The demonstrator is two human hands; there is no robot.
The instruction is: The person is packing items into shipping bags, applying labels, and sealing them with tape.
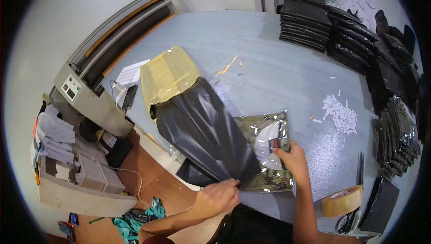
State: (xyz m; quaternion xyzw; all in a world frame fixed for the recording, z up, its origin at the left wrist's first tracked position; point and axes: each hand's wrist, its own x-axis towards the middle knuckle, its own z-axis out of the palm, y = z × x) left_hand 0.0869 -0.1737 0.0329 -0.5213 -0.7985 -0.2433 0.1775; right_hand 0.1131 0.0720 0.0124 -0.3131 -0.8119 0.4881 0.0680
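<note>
A long black plastic bag [205, 133] lies slantwise on the table, its far end covered by a yellow plastic piece [170, 75]. At the bag's near corner, my left hand [219, 193] has its fingers closed on the black plastic. My right hand [294, 161] pinches the right edge of a camouflage garment [272, 180] folded in a clear plastic sleeve, thumb on top. A white rounded insert with a small dark and red label [267, 143] shows through the sleeve. The garment's left side is hidden under the black bag.
Stacked black packets [304, 18] line the table's [269, 65] far right. White paper strips [340, 114] lie in a heap. Near right are a tape roll [342, 201] and scissors [348, 222]. A roller machine [111, 45] and phone [129, 97] are left.
</note>
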